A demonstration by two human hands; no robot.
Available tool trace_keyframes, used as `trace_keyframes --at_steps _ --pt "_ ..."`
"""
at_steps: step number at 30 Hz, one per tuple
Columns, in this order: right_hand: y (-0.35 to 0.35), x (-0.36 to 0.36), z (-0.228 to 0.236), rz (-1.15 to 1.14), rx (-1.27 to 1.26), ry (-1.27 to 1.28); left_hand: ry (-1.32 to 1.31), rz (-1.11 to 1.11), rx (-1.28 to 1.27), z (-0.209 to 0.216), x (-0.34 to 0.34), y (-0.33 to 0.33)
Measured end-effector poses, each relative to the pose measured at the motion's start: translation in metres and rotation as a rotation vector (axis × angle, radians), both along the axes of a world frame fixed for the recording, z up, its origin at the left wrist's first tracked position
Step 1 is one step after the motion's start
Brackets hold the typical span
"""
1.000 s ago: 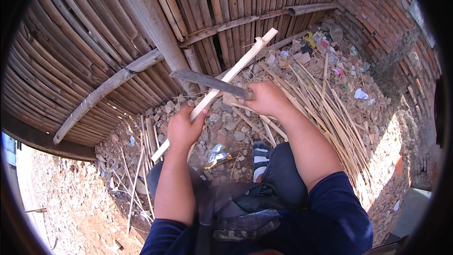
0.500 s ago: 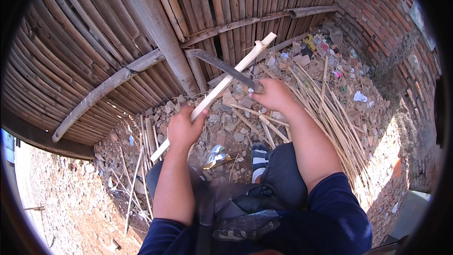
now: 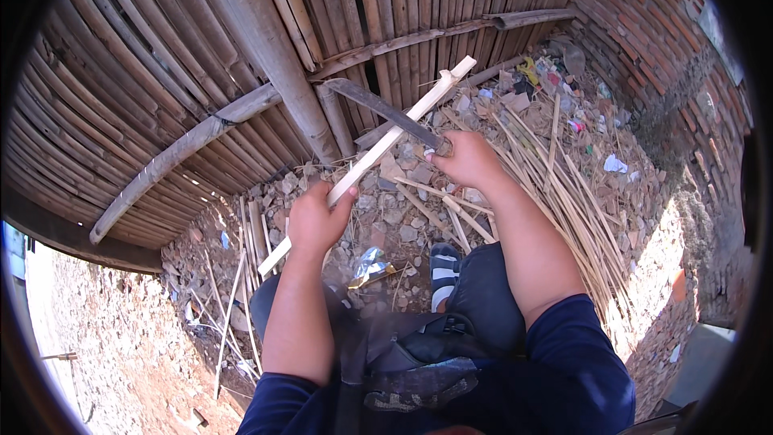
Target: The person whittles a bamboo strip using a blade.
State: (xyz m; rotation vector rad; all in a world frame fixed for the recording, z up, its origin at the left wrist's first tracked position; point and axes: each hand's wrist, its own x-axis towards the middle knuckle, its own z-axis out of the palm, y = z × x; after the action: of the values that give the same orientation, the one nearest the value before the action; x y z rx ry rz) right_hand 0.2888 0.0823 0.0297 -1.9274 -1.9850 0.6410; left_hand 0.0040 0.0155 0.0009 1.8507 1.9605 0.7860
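In the head view, the grip end of the curved dark blade is mostly hidden inside the right hand, whose fingers are curled firmly around it. The left hand is clenched about a pale wooden strip, covering a short stretch of it, thumb on top. Where the blade crosses the strip, between the two sets of fingers, it masks the wood; whether its edge bites in cannot be told. The right forearm cuts off part of the bundle of thin strips lying to the right of the right fingers.

The held strip is straight, cream-coloured and narrow, slanting up and rightward beyond the left fingers, with a small raised nub near its far end; its near end pokes out below them.
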Motion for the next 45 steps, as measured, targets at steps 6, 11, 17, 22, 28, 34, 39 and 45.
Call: trace_keyframes --at_steps 6,11,17,22,28,34,39,45 --pt "0.000 0.000 0.003 0.062 0.018 -0.100 0.039 0.012 0.000 -0.008 -0.004 0.001" --pt "0.001 -0.002 -0.013 0.132 0.086 -0.086 0.041 0.001 -0.007 -0.007 -0.002 0.001" --pt "-0.003 -0.006 -0.003 0.154 0.048 -0.078 0.034 -0.010 -0.020 -0.007 0.000 0.001" --pt "0.001 -0.003 -0.007 0.090 0.000 -0.027 0.052 -0.018 -0.032 -0.002 0.006 -0.002" --pt "0.005 0.002 -0.015 0.091 0.092 -0.074 0.066 -0.057 -0.074 -0.002 0.007 -0.001" --pt "0.004 -0.001 -0.011 0.083 0.061 -0.075 0.076 -0.050 -0.083 -0.002 0.005 -0.001" --pt "0.004 0.000 -0.012 0.085 0.047 -0.062 0.105 -0.059 -0.032 -0.005 0.005 -0.001" --pt "0.004 -0.002 -0.004 0.066 -0.055 -0.057 0.103 -0.067 -0.054 -0.004 0.006 -0.002"
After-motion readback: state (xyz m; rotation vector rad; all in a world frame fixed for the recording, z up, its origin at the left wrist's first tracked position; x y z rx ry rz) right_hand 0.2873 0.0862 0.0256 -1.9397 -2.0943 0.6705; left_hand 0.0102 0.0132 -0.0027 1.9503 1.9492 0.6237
